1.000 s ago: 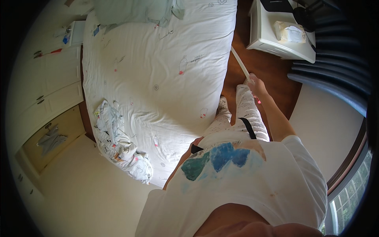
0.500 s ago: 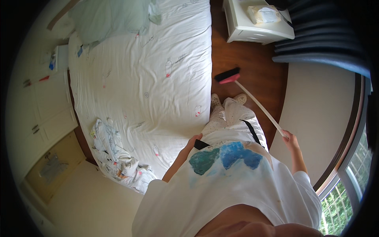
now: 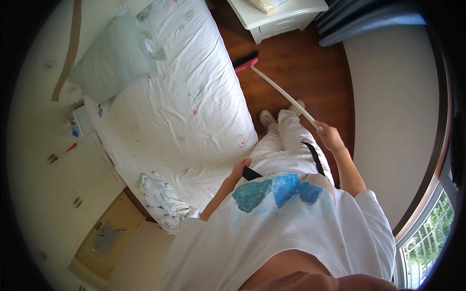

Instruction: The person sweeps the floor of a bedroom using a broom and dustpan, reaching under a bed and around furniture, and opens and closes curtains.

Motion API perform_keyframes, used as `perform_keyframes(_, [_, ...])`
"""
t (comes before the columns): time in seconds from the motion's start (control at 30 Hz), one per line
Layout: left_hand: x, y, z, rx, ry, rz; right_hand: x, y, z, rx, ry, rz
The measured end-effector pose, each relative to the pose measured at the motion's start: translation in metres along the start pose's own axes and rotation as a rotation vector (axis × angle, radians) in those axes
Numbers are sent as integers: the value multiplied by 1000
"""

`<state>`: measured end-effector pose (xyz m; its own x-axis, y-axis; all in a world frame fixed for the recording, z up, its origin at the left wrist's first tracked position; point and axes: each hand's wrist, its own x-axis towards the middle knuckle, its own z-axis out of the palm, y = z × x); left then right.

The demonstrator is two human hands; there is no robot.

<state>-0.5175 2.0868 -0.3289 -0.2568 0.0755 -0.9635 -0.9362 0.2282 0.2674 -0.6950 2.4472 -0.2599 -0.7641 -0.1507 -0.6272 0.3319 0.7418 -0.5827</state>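
Note:
My right hand (image 3: 331, 137) is closed around the white handle of a broom (image 3: 284, 92). The handle slants away to the far left, down to a pink-red head with black bristles on the brown wooden floor, close against the bed's right side. By my left hip, my left hand (image 3: 239, 169) has its fingers curled in, next to a black strap (image 3: 251, 173) on my white trousers. Whatever it may hold is hidden. My feet, in light clogs (image 3: 266, 118), stand on the floor between the bed and the wall.
Along the left lies a bed (image 3: 170, 116) with a white patterned sheet, a pale green pillow (image 3: 114, 58) and a crumpled heap of cloth (image 3: 165, 201). Ahead stands a white nightstand (image 3: 279, 19), beside a dark blue curtain (image 3: 369, 24). A pale wall (image 3: 393, 97) and a window (image 3: 427, 242) line the right.
The broom head has moved toward the bed's side and farther ahead. My right hand has come inward and forward with the handle. The view has turned, and my left hand stays at my hip.

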Motion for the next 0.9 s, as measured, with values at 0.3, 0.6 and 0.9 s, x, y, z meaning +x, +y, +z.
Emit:
perform_keyframes(0.3, [15,43,7,331,45,132,-112,90,-55,-190,165,54])
perform_keyframes(0.6, [51,1,-8,532,175,269,-69,22,-58,1741,-226,618])
perform_keyframes(0.9, [-4,116,14,504,144,324,-7,63,-68,2163,-367,748])
